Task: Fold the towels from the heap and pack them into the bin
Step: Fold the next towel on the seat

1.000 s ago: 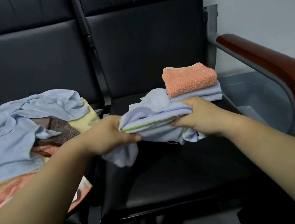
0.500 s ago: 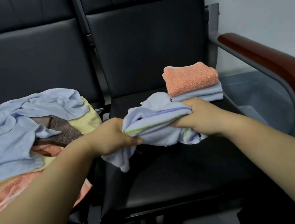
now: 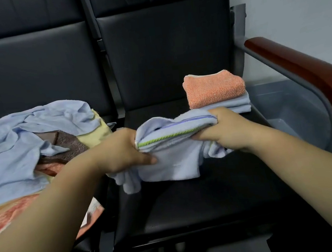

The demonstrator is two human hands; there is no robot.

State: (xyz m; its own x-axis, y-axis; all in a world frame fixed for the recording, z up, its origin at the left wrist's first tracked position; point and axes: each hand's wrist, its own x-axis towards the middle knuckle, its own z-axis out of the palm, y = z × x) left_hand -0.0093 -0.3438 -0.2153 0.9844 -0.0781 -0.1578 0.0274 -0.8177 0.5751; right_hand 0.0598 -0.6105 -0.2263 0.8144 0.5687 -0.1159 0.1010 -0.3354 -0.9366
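Both bare forearms reach forward from the lower corners and meet over the black padded chair seat (image 3: 191,202). The left hand (image 3: 120,152) is curled round the left end of a bunched pale blue terry towel with a green stripe and a purple stripe (image 3: 173,162). Its thumb lies across the front of the cloth and its fingers are hidden behind. The right hand (image 3: 222,131) grips the towel's right end, knuckles up, fingers wrapped over the top fold. The towel is drawn out between the two hands above the seat, its loose lower part hanging; whether it touches the seat I cannot tell.

The rumpled heap of blue, yellow, brown and orange towels (image 3: 27,143) lies on the neighbouring seat to the left. A folded orange terry towel (image 3: 215,88) sits on folded pale blue towels (image 3: 233,104) at the seat's back right, just behind the right hand. The grey plastic bin (image 3: 297,114) stands right of the chair, under the red-brown wooden armrest (image 3: 301,73)
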